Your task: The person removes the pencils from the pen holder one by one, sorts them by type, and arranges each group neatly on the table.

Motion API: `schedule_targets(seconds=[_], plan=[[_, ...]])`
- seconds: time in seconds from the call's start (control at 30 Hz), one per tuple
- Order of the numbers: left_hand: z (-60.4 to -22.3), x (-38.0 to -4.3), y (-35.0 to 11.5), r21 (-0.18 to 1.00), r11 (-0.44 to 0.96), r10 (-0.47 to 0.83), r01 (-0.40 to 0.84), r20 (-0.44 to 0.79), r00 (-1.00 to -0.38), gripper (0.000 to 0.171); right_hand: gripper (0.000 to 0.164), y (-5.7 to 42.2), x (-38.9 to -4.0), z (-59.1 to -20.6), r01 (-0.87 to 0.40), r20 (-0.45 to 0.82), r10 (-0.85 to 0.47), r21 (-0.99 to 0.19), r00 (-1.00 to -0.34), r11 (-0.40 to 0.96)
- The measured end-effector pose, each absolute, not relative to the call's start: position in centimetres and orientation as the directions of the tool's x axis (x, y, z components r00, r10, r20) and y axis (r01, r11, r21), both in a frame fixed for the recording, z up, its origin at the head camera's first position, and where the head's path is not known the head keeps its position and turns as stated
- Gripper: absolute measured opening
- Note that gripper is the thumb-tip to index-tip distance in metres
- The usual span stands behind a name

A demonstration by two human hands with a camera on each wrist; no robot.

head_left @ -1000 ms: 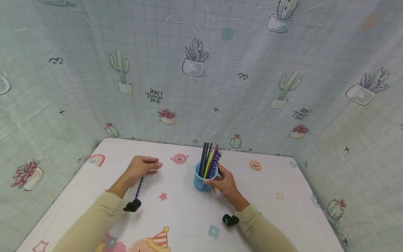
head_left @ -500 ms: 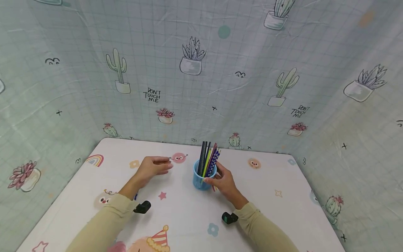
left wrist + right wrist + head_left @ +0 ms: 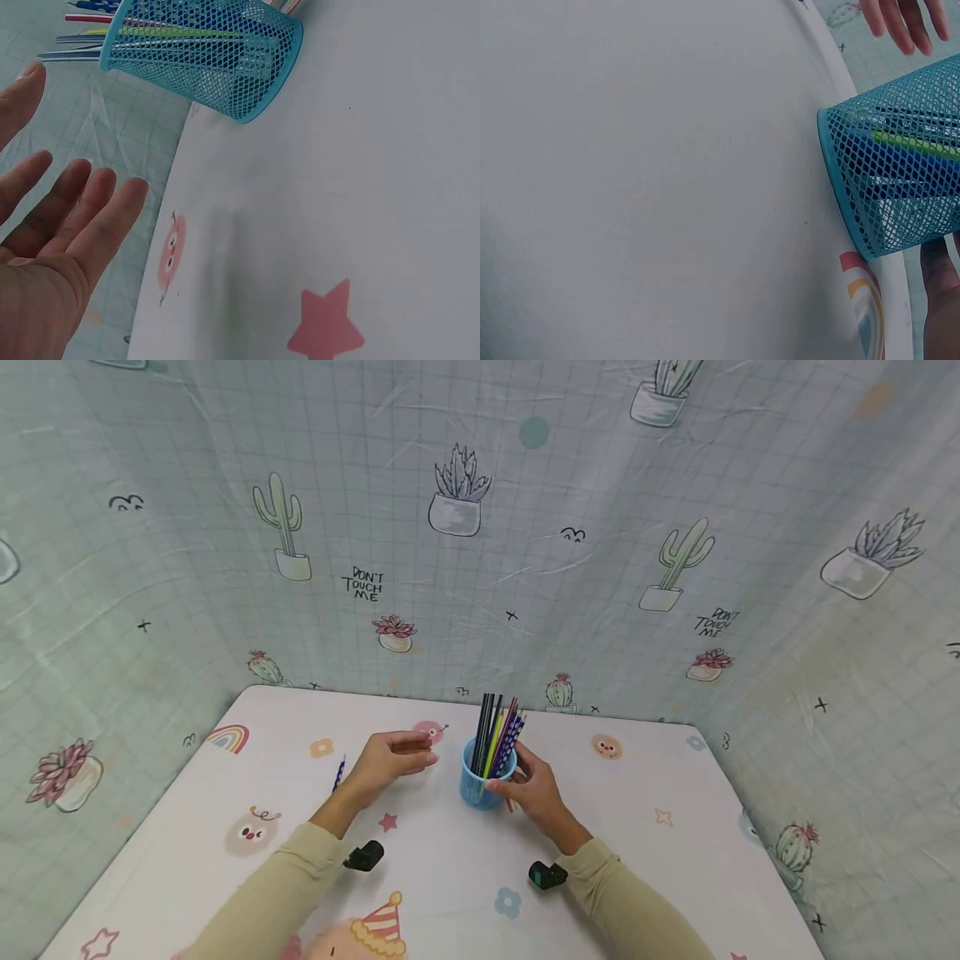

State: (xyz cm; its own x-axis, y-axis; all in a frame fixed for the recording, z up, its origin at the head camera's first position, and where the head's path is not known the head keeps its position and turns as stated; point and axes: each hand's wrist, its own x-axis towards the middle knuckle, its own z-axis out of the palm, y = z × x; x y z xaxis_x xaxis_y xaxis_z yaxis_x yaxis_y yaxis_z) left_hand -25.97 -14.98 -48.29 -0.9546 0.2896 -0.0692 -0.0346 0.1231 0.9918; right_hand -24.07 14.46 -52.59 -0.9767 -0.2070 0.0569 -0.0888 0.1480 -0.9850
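Observation:
A light blue mesh pencil cup [image 3: 474,792] stands upright near the middle of the table, filled with several pencils [image 3: 495,739]: black, yellow-green, dark red and blue dotted ones. My right hand [image 3: 543,797] grips the cup from its right side, thumb at the front and fingers behind. To the left of the cup hovers my left hand [image 3: 384,768], fingers loosely extended and holding nothing. In the left wrist view that hand [image 3: 71,225] is apart from the cup [image 3: 225,67]. A single blue dotted pencil [image 3: 339,773] lies on the table behind my left wrist, partly hidden.
The white table [image 3: 630,827] carries printed stars, flowers and faces. A patterned cactus curtain [image 3: 510,568] rises along the back and both sides. Black wrist cameras [image 3: 365,856] are strapped at both sleeves.
My left hand has moved rightward, away from the lying pencil and closer to the cup. The right hand keeps its grip, and the cup stays in place.

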Motion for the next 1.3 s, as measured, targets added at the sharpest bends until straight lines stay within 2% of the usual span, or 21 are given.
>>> schedule_targets(seconds=[0.5,0.9,1.13,1.3], plan=[[-49.4,-26.3,-11.4,0.988,0.123,0.327,0.093,0.048,-0.944,0.068,0.089,14.4,-24.0,-52.4,-0.085,0.06,-0.217,-0.991,-0.974,0.106],[-49.4,-26.1,-9.7,0.984,0.144,0.359,0.11,0.051,-0.932,0.075,0.087,14.5,-24.1,-52.7,-0.101,0.071,-0.226,-0.987,-0.972,0.124],[-49.4,-26.1,-8.5,0.98,0.155,0.387,0.123,0.054,-0.92,0.09,0.086,14.5,-24.1,-52.8,-0.117,0.088,-0.226,-0.986,-0.97,0.121],[-49.7,-26.1,-7.8,0.973,0.187,0.391,0.133,0.05,-0.919,0.09,0.086,14.5,-24.1,-52.8,-0.131,0.1,-0.22,-0.983,-0.97,0.131]])
